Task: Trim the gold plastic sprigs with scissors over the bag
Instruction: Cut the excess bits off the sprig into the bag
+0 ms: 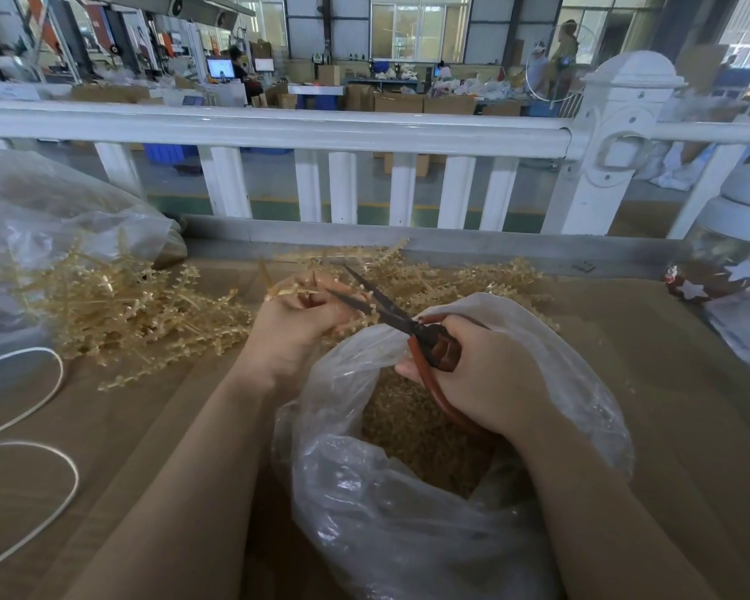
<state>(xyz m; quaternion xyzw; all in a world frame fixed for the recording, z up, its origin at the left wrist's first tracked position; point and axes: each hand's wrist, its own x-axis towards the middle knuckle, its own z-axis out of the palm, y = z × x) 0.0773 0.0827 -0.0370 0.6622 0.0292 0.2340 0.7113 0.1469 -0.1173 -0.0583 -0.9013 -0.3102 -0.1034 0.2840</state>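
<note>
- The gold sprig [293,292] being trimmed sits in the left hand [304,322], held just beyond the far-left rim of the bag, with its stem pinched between curled fingers and a short length poking out to the left.
- The sprig looks light and thin, a springy plastic stem lined with small beads; I judge it will flex rather than snap, and may slip or twist if held loosely.
- The best hold is probably on the bare stem close to the cut, so the blades meet something steadied rather than a waving tip.
- The scissors [390,318] are in the right hand [477,374], whose fingers are wrapped through and around the red-brown handles; the dark blades stand apart in a narrow V, their tips reaching toward the left hand's fingers.
- With the blade tips so near those fingers, a careless snip could nick skin.
- The clear plastic bag [408,534] lies open under and near both hands, its mouth sagging, and it holds a heap of small gold trimmings [412,430].
- The bag film is soft and slack, so cut pieces falling at its rim could bounce out.
- A loose pile of untrimmed sprigs [118,313] spreads over the brown table [148,426] to the left and far side.
- A white cord [40,426] loops at the near left, and a white railing [278,127] runs across the far edge.
</note>
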